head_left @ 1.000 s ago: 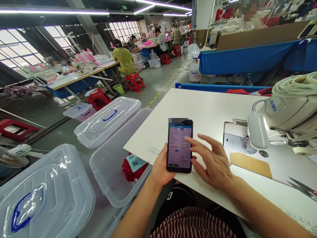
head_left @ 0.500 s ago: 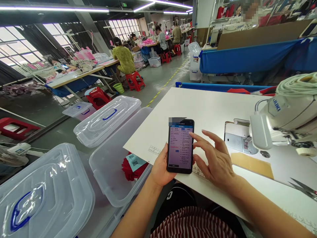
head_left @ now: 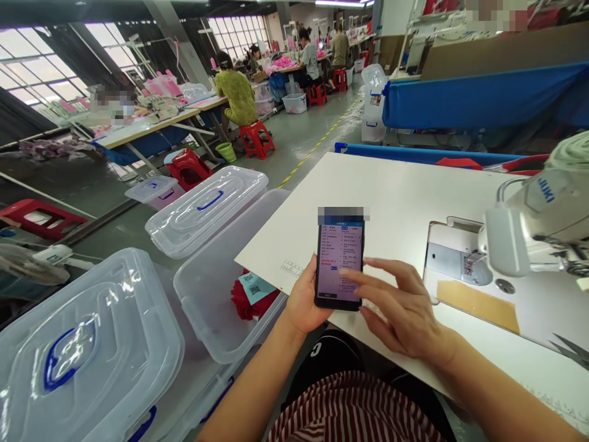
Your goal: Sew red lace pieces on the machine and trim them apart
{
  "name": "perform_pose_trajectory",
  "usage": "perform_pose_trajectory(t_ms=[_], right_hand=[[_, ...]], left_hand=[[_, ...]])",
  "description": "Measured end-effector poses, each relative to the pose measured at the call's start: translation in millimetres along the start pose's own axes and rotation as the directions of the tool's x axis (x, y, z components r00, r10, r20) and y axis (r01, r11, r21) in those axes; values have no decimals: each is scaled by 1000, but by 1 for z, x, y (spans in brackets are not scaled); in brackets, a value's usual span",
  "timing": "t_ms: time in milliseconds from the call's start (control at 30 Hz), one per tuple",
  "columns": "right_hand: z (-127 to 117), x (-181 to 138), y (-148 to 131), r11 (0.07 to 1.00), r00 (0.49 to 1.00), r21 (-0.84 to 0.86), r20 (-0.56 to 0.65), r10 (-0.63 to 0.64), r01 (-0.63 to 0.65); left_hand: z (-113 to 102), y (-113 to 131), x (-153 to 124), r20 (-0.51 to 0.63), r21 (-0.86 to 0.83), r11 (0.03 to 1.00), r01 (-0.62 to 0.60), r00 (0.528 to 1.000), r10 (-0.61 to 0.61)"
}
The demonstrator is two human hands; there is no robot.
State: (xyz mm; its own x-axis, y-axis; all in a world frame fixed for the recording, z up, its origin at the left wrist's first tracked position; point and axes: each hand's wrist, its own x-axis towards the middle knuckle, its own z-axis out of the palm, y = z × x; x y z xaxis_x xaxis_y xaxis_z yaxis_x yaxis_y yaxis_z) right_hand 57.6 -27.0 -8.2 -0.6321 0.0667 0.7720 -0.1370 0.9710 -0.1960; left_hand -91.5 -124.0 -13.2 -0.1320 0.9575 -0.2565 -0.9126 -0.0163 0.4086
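Observation:
My left hand (head_left: 301, 304) is wrapped round the lower edge of a black smartphone (head_left: 339, 261), holding it upright over the near edge of the white sewing table (head_left: 391, 196). Its screen shows a list with text. My right hand (head_left: 398, 310) hovers beside the phone with fingers spread, its forefinger stretched across onto the lower part of the screen. It holds nothing.
A white sewing machine (head_left: 538, 215) stands at the right, with scissors (head_left: 570, 350) near the table's right edge. Left of the table sit clear plastic bins: an open one (head_left: 216, 294) holding red cloth and a tag, and lidded ones (head_left: 207, 209). Other people work at far tables.
My right forefinger slid from the upper right of the screen down to its lower middle. The view shifted slightly; the phone stays in my left hand.

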Motion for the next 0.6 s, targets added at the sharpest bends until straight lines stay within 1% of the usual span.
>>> perform_pose_trajectory(t_ms=[67, 133, 267, 400, 467, 600], right_hand=[[2, 0, -5, 996, 993, 39, 79, -83, 80], [4, 0, -8, 991, 984, 61, 126, -125, 118], [7, 0, -10, 989, 976, 58, 162, -147, 140], [8, 0, -9, 991, 972, 44, 195, -133, 126], [8, 1, -9, 992, 976, 54, 182, -124, 116], [4, 0, -10, 993, 993, 66, 67, -98, 93]], left_hand=[[2, 0, 1, 0, -35, 999, 11, 1000, -11], [3, 0, 1, 15, -59, 998, 32, 999, -31], [3, 0, 3, 10, -73, 996, 48, 999, -47], [4, 0, 2, 14, -57, 997, 44, 999, -43], [4, -1, 1, 19, -48, 998, 42, 999, -41], [1, -1, 0, 62, -32, 999, 35, 998, -33]])
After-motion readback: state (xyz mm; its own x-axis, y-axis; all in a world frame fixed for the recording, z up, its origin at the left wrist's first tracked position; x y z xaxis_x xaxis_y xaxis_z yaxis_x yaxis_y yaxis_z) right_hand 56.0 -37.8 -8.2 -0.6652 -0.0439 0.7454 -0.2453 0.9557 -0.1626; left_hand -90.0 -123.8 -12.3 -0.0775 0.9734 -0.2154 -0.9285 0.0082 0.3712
